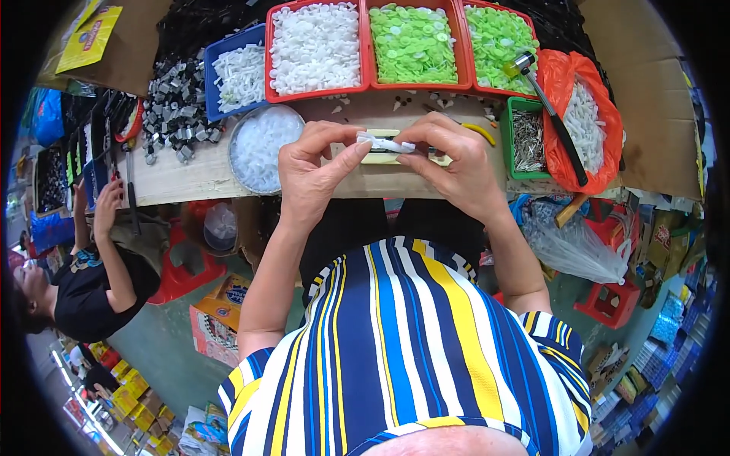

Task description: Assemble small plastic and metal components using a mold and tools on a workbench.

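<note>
My left hand [313, 166] and my right hand [458, 161] meet over the front of the workbench. Between their fingertips is a small white plastic part [385, 144], lying roughly level. Each hand pinches one end of it with thumb and forefinger. Directly beneath sits a cream-coloured block or fixture [379, 159], partly covered by the part and my fingers. A yellow-handled tool [480, 134] lies just beyond my right hand. Close by my left hand stands a round tub [235, 176] of translucent white pieces.
Red trays [366, 85] of white and lime-green pieces line the back, beside a blue tray [212, 83]. At right, a hammer [564, 133] leans across an orange bag [557, 72] and a green bin [510, 144] of metal pins. A co-worker [99, 281] sits at left.
</note>
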### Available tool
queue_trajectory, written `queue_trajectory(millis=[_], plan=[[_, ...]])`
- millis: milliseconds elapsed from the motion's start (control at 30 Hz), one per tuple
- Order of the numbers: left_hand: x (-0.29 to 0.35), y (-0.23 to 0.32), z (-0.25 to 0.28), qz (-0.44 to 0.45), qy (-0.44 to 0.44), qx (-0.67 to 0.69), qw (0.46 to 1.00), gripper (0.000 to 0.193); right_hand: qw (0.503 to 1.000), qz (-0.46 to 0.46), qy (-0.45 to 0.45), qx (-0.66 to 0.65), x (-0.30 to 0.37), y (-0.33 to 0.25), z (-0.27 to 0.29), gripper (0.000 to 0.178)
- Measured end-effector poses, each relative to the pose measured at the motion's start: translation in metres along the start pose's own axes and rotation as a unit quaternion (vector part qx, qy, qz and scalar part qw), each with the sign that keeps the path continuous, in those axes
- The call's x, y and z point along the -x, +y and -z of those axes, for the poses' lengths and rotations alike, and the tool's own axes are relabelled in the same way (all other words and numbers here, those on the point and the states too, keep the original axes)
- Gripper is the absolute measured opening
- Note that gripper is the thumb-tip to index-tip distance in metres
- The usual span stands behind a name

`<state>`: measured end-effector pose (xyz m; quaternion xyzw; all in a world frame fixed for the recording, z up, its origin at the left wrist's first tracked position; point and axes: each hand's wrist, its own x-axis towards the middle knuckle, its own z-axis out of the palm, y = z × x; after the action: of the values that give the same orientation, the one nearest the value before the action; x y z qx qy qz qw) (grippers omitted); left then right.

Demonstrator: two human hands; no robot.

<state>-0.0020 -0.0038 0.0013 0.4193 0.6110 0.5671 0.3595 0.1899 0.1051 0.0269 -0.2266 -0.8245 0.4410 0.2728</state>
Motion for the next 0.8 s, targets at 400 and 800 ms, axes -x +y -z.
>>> queue_trajectory(millis=[400,800], plan=[[-0.003,-0.001,-0.005,0.087,-0.027,0.047,0.995,0.016,0.956,0.160,0.026,0.244,0.004,0.003,0.001,0.023],[-0.008,-0.013,-0.032,-0.111,-0.046,-0.068,0.990,0.014,0.982,0.070,-0.037,0.170,0.016,0.020,0.024,0.029]])
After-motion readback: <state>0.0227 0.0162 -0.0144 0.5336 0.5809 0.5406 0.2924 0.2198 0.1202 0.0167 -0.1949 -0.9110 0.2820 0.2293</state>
